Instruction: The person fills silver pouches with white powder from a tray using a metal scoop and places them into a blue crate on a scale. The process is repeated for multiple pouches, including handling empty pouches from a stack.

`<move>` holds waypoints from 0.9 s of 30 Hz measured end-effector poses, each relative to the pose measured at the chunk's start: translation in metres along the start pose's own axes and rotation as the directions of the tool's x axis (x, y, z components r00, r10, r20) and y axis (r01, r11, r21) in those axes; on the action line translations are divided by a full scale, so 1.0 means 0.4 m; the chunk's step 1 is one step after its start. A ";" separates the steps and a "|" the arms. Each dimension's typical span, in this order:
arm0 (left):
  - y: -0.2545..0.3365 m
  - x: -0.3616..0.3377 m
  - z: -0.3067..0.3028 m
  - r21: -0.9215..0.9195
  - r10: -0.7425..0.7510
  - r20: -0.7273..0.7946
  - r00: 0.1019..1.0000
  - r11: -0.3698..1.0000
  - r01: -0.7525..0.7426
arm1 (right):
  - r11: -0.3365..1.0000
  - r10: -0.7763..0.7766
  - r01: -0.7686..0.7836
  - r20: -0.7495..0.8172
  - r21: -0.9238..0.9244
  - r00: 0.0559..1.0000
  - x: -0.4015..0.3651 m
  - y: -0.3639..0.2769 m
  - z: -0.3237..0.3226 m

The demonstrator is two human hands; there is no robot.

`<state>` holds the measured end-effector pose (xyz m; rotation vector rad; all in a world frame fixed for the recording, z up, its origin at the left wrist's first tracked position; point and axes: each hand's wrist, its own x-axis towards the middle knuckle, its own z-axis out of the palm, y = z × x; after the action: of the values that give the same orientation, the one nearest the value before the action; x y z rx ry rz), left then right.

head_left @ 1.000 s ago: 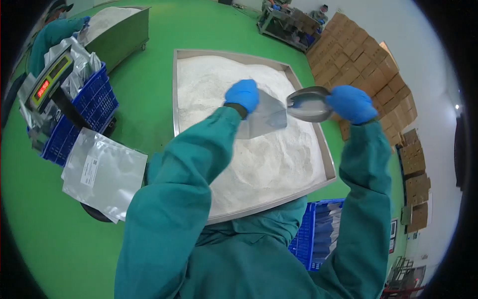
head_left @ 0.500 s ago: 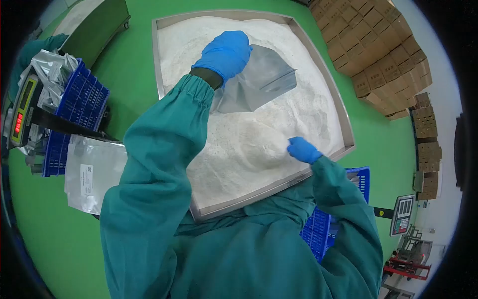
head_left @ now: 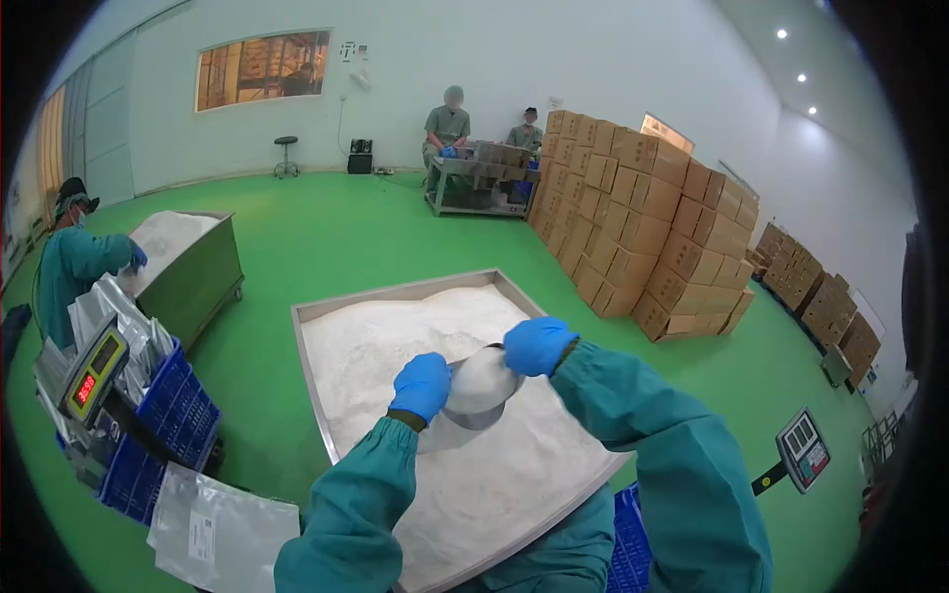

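My left hand (head_left: 422,385), in a blue glove, is closed on the rim of a silver foil bag (head_left: 475,420), seen nearly end-on above the white powder (head_left: 395,331). Also gloved in blue, my right hand (head_left: 539,346) is closed beside the bag's mouth. It appears to grip a scoop whose handle is hidden by the fingers. A rounded heap of white powder (head_left: 481,380) lies between my hands, at the bag's opening. Below them is a shallow metal tray (head_left: 314,381) filled with powder.
Left stand a scale display (head_left: 94,371), a blue basket (head_left: 178,415) of foil bags and a flat silver bag (head_left: 222,524). Another scale display (head_left: 803,450) is at right. Stacked cartons (head_left: 633,217) rise beyond. A co-worker (head_left: 84,247) works at another powder bin (head_left: 198,262); two people sit behind.
My view has tilted up to the room. The foil bag has come nearer my right hand, which has risen from the powder to its mouth; powder now shows between my hands.
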<state>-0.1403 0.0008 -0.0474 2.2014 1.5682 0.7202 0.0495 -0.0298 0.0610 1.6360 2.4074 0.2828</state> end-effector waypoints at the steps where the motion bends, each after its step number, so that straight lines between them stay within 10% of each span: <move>1: 0.003 -0.005 -0.006 -0.001 -0.021 0.015 1.000 1.000 0.021 | 0.998 0.010 -0.011 -0.009 -0.059 1.000 -0.020 -0.031 -0.034; 3: -0.023 -0.001 0.013 -0.039 0.071 -0.057 0.996 0.997 -0.073 | 0.982 -0.025 0.003 -0.114 -0.191 0.993 -0.045 0.006 -0.051; 4: -0.040 0.009 0.032 -0.037 0.098 -0.089 0.991 0.994 -0.102 | 0.988 -0.141 0.087 -0.502 -0.129 0.853 -0.036 0.114 0.021; 6: -0.055 0.020 0.046 -0.064 0.146 -0.131 0.981 0.986 -0.155 | 0.908 0.083 -0.144 -0.168 -0.392 0.982 -0.137 0.082 -0.130; 9: -0.048 0.024 0.034 -0.043 0.124 -0.097 0.988 0.991 -0.129 | 0.913 0.314 -0.265 0.120 -0.311 0.942 -0.174 0.129 -0.037; 13: -0.062 0.044 0.049 -0.029 0.109 -0.046 0.993 0.993 -0.110 | 0.997 0.076 -0.078 0.526 -0.018 0.847 -0.202 0.148 0.595; 17: -0.067 0.052 0.046 -0.014 0.075 -0.033 0.997 0.997 -0.076 | 0.892 -0.042 -0.173 0.458 0.417 0.888 -0.177 -0.140 0.868; 20: -0.053 0.053 0.042 -0.036 0.090 -0.024 0.996 0.995 -0.091 | 0.742 -0.073 -0.182 0.348 0.645 0.935 -0.227 -0.078 0.847; 27: -0.095 0.100 0.057 0.002 0.176 -0.076 0.982 0.984 -0.176 | 0.651 0.207 -0.369 0.313 0.664 0.927 -0.266 0.126 0.197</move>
<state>-0.1456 0.0516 -0.0784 2.3567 1.4165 0.8667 0.1546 -0.1078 0.0070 2.2157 2.1874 -0.8758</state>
